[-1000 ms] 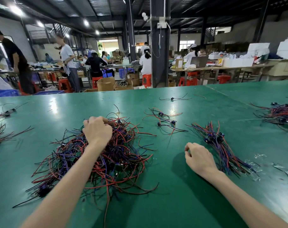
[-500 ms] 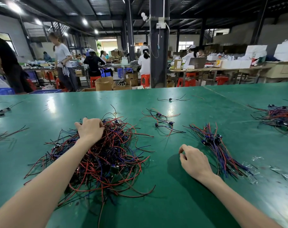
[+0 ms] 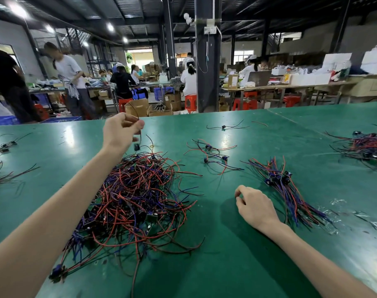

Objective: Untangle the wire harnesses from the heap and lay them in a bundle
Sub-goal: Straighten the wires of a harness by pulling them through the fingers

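One thin dark wire (image 3: pixel 140 134) is hanging from the left hand (image 3: pixel 121 131), whose thumb and fingertips are pinching together on it above the table; a small black connector (image 3: pixel 137 146) is dangling from it, blurred, and where the wire's lower end is running into the heap (image 3: pixel 136 198) is too fine to follow. The right hand (image 3: pixel 255 206) is resting on the green table (image 3: pixel 237 265) with its fingers curling loosely inward, and whether anything is sitting inside that curl cannot be told. The heap is lying below the raised hand, a springy snarl of thin red, blue and black insulated wires with small dark parts half buried in it. Just right of the resting hand, the bundle (image 3: pixel 286 190) is lying with its wires running roughly parallel and its black connectors clustering near the far end. A few loose harnesses (image 3: pixel 213 155) are sprawling between heap and bundle, farther back. Another pile (image 3: pixel 368 147) is being cut off by the right edge. The tabletop is shining smooth and glossy.
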